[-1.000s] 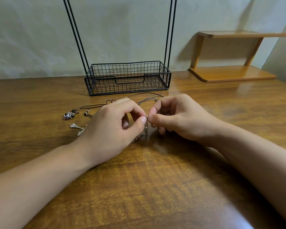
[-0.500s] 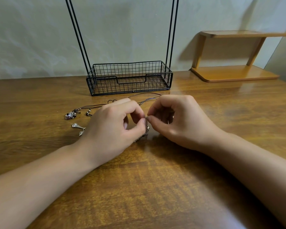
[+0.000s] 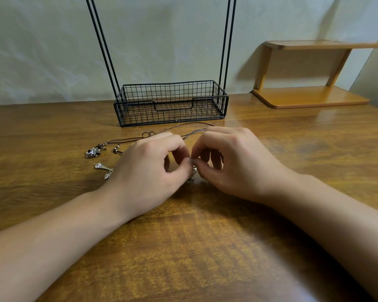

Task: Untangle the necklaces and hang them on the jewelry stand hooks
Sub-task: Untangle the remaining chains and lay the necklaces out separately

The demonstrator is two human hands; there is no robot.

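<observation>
Dark cord necklaces (image 3: 127, 140) lie tangled on the wooden table (image 3: 183, 247), running from silver pendants at the left toward my hands. My left hand (image 3: 146, 171) and my right hand (image 3: 234, 162) meet at the table's middle, each pinching a small silver pendant (image 3: 194, 171) between thumb and forefinger. A camera-shaped silver pendant (image 3: 93, 152) and a cross-shaped pendant (image 3: 103, 168) lie left of my left hand. The black wire jewelry stand (image 3: 171, 103) has a basket base and tall uprights; its hooks are out of view.
A small two-tier wooden shelf (image 3: 310, 97) stands at the back right against the pale wall. The stand's basket sits just behind the cords.
Both hands stay together on the small pendant; my right hand has shifted slightly and its fingers have curled closer. The cords and other pendants lie as before.
</observation>
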